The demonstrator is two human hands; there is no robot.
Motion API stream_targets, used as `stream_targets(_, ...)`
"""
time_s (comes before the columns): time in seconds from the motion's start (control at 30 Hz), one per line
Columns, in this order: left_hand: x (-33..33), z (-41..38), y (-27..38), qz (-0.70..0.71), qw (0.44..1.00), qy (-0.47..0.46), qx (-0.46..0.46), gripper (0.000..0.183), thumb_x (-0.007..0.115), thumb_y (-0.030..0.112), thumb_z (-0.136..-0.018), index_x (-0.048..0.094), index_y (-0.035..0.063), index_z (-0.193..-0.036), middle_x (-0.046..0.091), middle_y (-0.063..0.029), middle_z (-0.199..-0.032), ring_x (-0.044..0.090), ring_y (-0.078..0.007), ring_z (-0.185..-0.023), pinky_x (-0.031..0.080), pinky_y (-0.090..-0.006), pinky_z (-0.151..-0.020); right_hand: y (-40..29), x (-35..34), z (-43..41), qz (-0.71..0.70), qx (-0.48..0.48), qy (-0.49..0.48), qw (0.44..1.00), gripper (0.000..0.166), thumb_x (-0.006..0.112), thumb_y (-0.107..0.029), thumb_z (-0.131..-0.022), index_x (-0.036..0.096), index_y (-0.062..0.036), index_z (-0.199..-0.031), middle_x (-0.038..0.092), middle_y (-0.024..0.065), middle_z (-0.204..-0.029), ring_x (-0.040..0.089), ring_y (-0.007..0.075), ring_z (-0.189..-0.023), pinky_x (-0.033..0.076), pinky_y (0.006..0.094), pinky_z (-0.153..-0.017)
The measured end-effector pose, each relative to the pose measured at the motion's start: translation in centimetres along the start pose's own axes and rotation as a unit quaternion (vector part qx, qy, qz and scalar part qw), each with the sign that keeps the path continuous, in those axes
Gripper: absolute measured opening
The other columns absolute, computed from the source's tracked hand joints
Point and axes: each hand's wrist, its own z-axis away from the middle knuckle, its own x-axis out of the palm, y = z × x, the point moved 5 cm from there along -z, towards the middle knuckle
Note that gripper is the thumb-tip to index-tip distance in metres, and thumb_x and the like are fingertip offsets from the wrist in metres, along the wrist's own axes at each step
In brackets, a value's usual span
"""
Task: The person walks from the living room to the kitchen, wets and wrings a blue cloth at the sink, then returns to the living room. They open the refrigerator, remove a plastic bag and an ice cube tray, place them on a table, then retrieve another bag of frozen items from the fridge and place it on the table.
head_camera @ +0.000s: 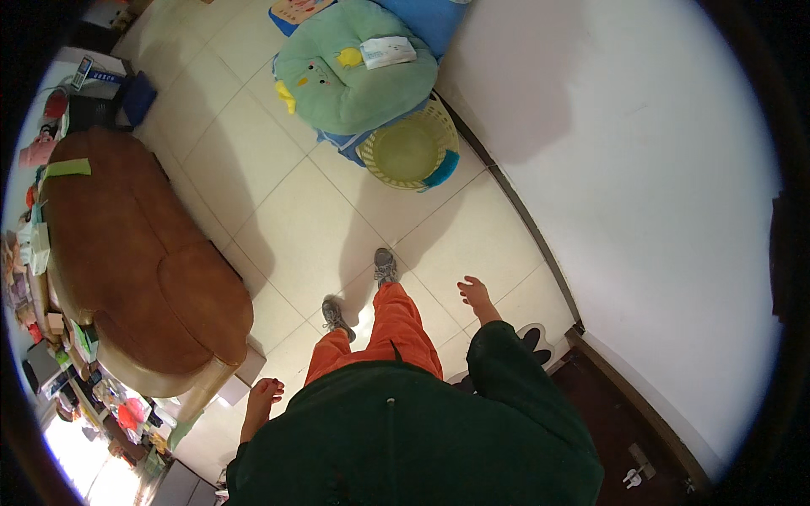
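My right hand [474,295] hangs over the tiled floor [304,209], its fingers spread a little and nothing in them. On the other side, my left hand [263,400] hangs low beside my body with loosely curled fingers; I see no object in it. The brown leather sofa [139,253] lies nearest to that hand. Ahead of my feet, a light yellow plastic basket [405,150] stands near the wall, with a teal cloth or brush-like piece [442,169] at its rim. Beyond it is a green plush cushion [361,88] bearing a white soft packet [388,52].
The white wall [620,158] with its dark baseboard [506,183] runs along the right. A dark brown door [607,411] with a handle is at lower right, near a paw-patterned mat [535,341]. Clutter [126,405] crowds the area behind the sofa. A blue cushion [424,22] lies farther ahead.
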Motion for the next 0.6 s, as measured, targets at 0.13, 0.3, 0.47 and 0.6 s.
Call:
stream_targets(0.13,0.8,0.6,-1.0,0.032,0.999,-0.005,0.021,0.016,0.050,0.020,-0.086,0.056,0.0058,-0.090,0.060,-0.0034,-0.087,0.056,-0.0133,-0.081,0.044,-0.0273,-0.072,0.7,-0.9,-0.2,0.014,-0.041,0.002,0.999,0.031,0.067,-0.011,-0.071,0.061,-0.0040,-0.101,0.064,0.0072,-0.076,0.060,0.0137,-0.064,0.047,0.0259,-0.051)
stream_targets(0.3,-0.2,1.0,-5.3,0.101,0.994,0.007,0.040,0.014,0.051,0.019,-0.086,0.056,0.0069,-0.091,0.061,-0.0032,-0.087,0.056,-0.0126,-0.079,0.044,-0.0267,-0.071,-5.1,-0.9,1.5,0.055,-0.096,0.007,0.994,0.019,0.055,0.003,-0.072,0.058,0.0006,-0.091,0.059,0.0069,-0.067,0.053,0.0127,-0.053,0.042,0.0237,-0.044)
stream_targets(0.47,-1.9,1.1,-14.9,0.202,0.978,0.035,0.047,0.017,0.052,0.021,-0.086,0.056,0.0064,-0.095,0.062,-0.0040,-0.089,0.057,-0.0133,-0.080,0.045,-0.0272,-0.070,-11.1,2.7,5.0,0.074,-0.150,-0.041,0.985,0.009,0.056,-0.002,-0.074,0.059,0.0002,-0.083,0.058,0.0059,-0.066,0.052,0.0116,-0.052,0.042,0.0236,-0.044)
stream_targets(0.6,-1.8,0.6,-27.4,0.279,0.957,0.060,0.043,0.025,0.055,0.026,-0.085,0.056,0.0044,-0.097,0.061,-0.0046,-0.089,0.057,-0.0140,-0.081,0.045,-0.0277,-0.070,-13.5,9.0,8.7,0.140,-0.212,-0.066,0.965,0.015,0.062,-0.015,-0.079,0.059,-0.0007,-0.082,0.055,0.0056,-0.059,0.049,0.0120,-0.046,0.038,0.0242,-0.038)
